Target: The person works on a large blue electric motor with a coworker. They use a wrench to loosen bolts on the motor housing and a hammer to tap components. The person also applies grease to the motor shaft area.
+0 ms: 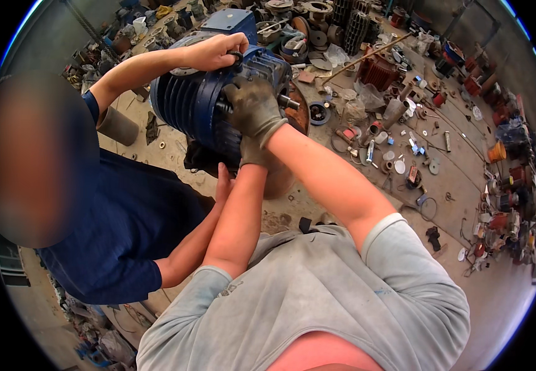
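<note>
I see right hand (254, 108), gloved, fingers curled over the blue motor (197, 99) by its shaft (289, 102). Left hand (252, 153) under it; fingers hidden, cannot tell. Co-worker's hand (215, 52) grips above my fingers.

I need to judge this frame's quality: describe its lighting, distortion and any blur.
Head view: even daylight with soft shadows and no strong glare; fisheye bending curves the floor toward a black rim; the right hand, gloved on the blue motor, is sharp, as is the scattered parts; a co-worker's face at left is blurred out.
</note>
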`<state>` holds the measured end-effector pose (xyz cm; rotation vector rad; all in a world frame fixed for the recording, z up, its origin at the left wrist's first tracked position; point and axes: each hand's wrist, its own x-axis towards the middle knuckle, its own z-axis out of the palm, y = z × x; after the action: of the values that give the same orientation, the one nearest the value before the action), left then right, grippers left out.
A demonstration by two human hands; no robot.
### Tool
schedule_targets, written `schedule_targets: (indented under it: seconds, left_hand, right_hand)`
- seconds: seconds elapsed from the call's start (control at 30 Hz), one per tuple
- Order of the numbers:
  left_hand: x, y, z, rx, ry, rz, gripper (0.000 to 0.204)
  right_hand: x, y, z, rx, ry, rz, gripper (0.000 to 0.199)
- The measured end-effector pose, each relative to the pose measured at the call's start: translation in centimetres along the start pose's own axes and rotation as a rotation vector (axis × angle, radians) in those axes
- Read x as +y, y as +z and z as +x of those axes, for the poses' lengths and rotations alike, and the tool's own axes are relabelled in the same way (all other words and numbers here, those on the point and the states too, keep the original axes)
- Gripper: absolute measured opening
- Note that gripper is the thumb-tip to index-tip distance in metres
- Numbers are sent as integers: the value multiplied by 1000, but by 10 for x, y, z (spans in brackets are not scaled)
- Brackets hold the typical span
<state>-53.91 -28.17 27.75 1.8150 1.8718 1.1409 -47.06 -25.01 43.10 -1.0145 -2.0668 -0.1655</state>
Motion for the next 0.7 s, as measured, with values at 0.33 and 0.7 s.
schedule_targets:
  seconds: [0.33, 0.7]
  left_hand:
    - [59, -12, -29, -208, 6, 9, 62]
    - [35, 153, -332, 259, -958, -213, 41]
  right_hand:
    - [-11, -27, 9, -181, 28, -93, 45]
    - [108, 36, -458, -1217, 1659, 1626, 67]
